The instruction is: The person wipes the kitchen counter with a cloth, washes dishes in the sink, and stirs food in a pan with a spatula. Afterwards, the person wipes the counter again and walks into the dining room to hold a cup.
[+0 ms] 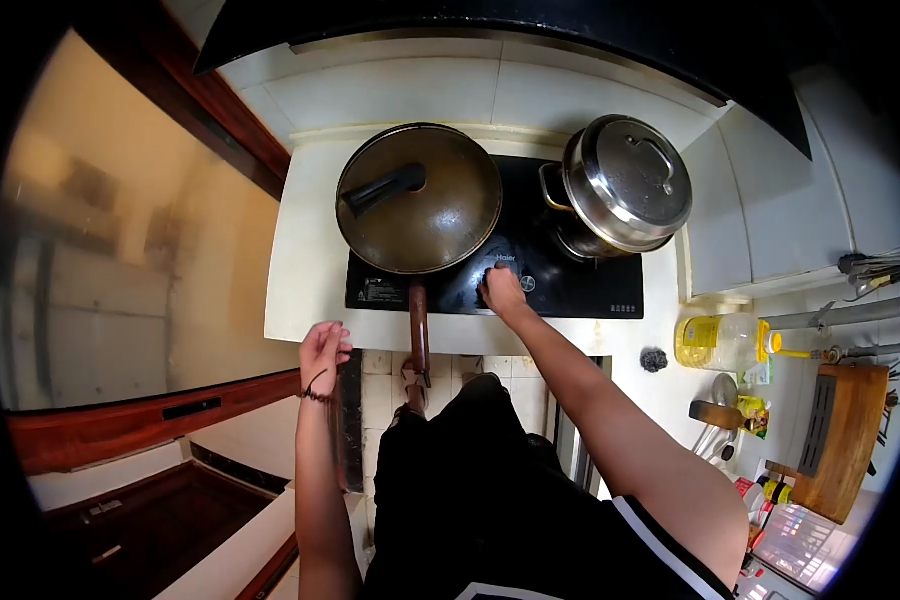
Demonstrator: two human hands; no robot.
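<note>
My right hand (502, 288) reaches to the front of a black gas stove (580, 287), its fingers closed around a control knob that they mostly hide. A second round knob (528, 284) shows just right of the hand. Behind and left of it sits a wok with a brown handle (419, 330) pointing toward me, covered by a domed lid (440, 222) with a black grip. My left hand (325, 350) hangs at the counter's front edge, left of the wok handle, with fingers loosely bent and nothing in it.
A lidded steel steamer pot (627, 190) stands on the right burner. On the right counter are an oil jug (715, 341), a dark scrubber (654, 360) and a wooden cutting board (839, 440). A range hood (530, 40) hangs above; a frosted sliding door (120, 250) stands left.
</note>
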